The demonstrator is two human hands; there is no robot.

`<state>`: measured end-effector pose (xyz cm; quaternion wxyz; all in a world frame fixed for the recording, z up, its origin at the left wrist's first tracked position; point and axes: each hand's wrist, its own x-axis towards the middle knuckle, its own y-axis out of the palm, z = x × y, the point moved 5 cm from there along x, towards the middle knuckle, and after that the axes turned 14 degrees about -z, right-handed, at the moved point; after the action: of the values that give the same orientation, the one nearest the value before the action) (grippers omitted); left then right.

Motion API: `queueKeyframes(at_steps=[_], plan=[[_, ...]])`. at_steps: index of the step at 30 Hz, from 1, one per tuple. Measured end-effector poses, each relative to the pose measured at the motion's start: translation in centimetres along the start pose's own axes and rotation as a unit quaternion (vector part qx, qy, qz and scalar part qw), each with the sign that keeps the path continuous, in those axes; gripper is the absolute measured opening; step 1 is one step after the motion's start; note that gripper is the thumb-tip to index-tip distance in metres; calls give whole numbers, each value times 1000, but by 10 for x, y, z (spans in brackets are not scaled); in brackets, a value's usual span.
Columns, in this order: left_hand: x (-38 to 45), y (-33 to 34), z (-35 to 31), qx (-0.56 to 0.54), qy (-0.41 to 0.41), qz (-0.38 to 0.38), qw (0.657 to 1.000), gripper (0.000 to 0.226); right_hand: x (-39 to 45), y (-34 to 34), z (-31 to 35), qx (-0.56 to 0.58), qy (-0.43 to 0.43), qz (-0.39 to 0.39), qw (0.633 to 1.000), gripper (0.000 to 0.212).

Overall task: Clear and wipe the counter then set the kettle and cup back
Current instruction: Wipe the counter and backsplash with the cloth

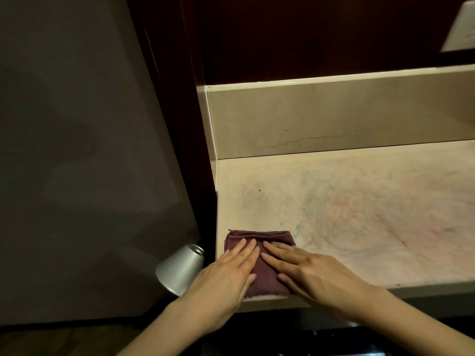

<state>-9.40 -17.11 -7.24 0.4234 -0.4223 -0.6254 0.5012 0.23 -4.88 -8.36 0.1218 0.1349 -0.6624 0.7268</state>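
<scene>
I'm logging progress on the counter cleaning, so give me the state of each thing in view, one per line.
Maroon cloth: folded, lying flat at the counter's front left corner.
Left hand: flat, fingers straight, pressing on the cloth.
Right hand: flat, fingers straight, pressing on the cloth.
Marble counter: bare apart from the cloth, one small dark speck near the back left.
Silver cone-shaped object: tilted, left of the counter, below its edge.

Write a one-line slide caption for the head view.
Both hands, left and right, press a folded maroon cloth flat at the counter's front left corner.
</scene>
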Motion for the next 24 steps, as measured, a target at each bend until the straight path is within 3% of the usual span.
queueKeyframes(at_steps=[3,9,15,19,24], plan=[[28,2,12,25,-47,6,999,54,30,0,-18,-6,-25,12,1000,55],[89,2,43,93,-148,35,984,56,97,16,-61,-35,-84,22,996,55],[155,6,78,124,-197,70,970,58,153,36,-106,1,-101,19,995,76],[189,-3,100,138,-203,73,967,55,185,50,-129,13,-69,43,997,54],[213,-10,128,111,-241,93,960,61,219,56,-145,33,-63,67,995,51]])
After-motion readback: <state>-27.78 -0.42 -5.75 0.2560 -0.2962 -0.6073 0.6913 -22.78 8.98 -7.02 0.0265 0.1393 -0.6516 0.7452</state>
